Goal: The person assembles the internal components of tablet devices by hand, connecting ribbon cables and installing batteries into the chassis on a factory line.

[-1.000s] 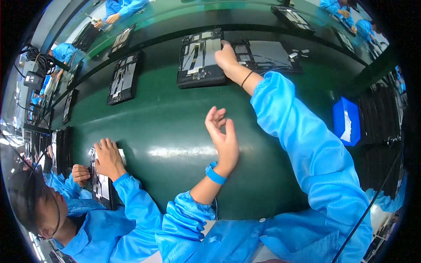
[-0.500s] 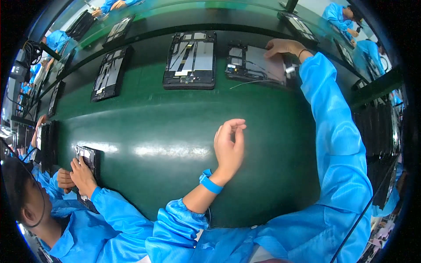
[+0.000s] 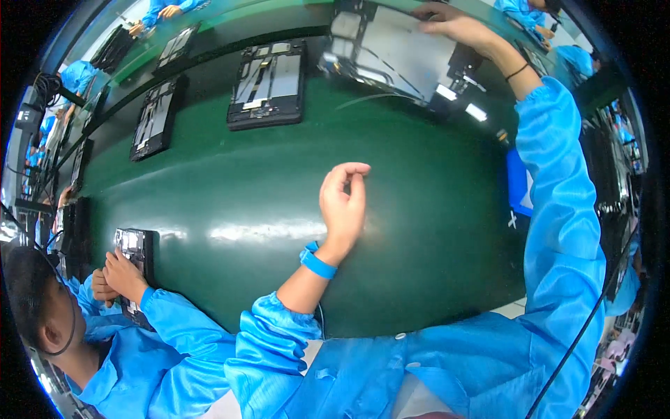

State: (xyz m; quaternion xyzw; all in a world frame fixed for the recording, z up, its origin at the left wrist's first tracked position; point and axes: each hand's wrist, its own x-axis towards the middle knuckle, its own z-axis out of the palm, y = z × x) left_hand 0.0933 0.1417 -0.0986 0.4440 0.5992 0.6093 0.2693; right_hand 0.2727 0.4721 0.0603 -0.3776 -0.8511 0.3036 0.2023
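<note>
The right hand (image 3: 457,26) grips a tablet (image 3: 401,56) by its far edge, at one o'clock from the left hand (image 3: 342,206), which curls loosely, empty, over the desk (image 3: 265,188); another tablet (image 3: 269,84) lies at eleven o'clock.

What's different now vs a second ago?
The right grip left the edge of the middle device, moved right, took hold of the sideways device and raised it, tilted. Unchanged: the left grip empty over the green bench, the middle device lying there.
</note>
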